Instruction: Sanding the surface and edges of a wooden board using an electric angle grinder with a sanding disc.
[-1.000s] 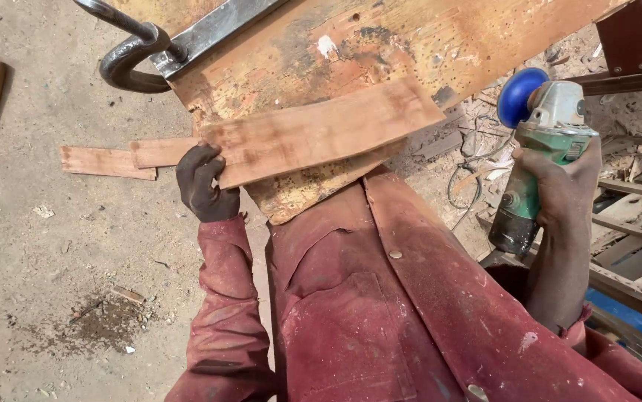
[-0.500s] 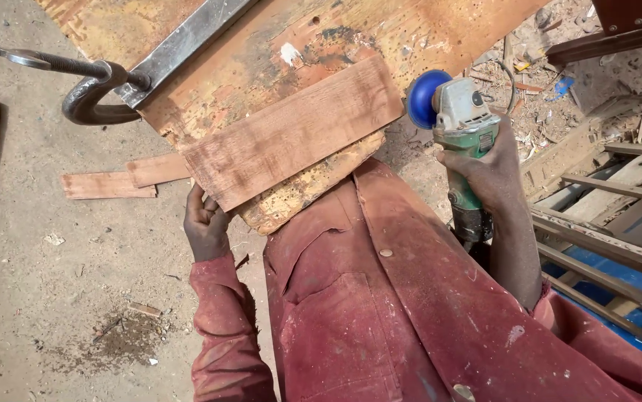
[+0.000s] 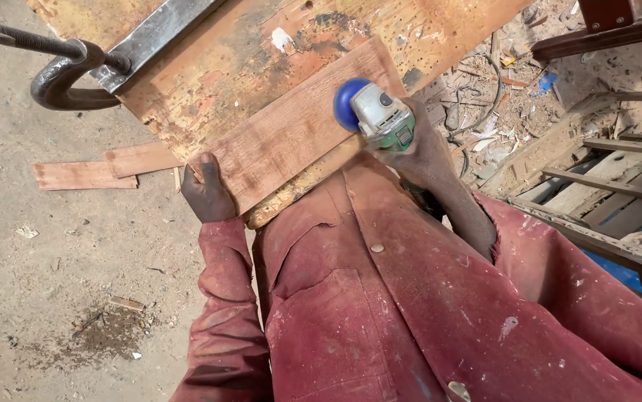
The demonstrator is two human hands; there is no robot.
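Swung in from right: angle grinder, now over reddish plank. Right hand fingers wrapped round grinder body. Left hand fingers clamping plank's near end. Plank flat on worn worktop. Beyond, steel clamp.

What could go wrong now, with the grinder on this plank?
1. The left hand alone pins the plank at its end; no clamp shows on it, so it might shift.
2. The right hand alone holds the angle grinder; a kick could twist it.
3. Both hands are bare, close to dust.
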